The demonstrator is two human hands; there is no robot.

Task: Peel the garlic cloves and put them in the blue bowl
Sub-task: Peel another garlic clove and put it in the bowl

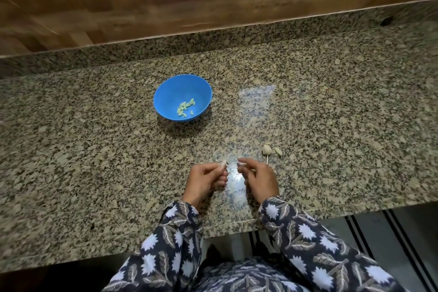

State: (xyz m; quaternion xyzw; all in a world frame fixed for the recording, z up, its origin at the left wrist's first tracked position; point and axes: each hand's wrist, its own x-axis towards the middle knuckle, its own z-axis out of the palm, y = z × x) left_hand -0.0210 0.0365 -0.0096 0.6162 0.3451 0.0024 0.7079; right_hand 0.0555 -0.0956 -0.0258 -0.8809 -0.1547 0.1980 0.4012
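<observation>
Speckled granite forms the table (94, 125), with a wood-patterned wall (142, 7) behind it. Close to the near edge, the left hand (203, 180) has its fingers (213, 168) curled in a tight pinch on a garlic clove (223, 163). Just beside it, the right hand (259, 179) nips a pale scrap (240, 161) at its fingertips, probably skin from that clove, though it is too small to be sure. A little beyond the right hand lie the garlic bulb remnant (266, 149), with its thin stem, and a loose piece (277, 151) touching it. Farther out and to the left, well apart from both hands, sits the blue bowl (170, 92) with a small heap of peeled cloves (186, 108) in its bottom. The step in hand looks like stripping the skin. A bare clove is slick, so a hard pinch could shoot it out, and this near the edge it may drop to the floor. Skin clinging to the fingers could ride into the bowl, and a toss from here could miss.
</observation>
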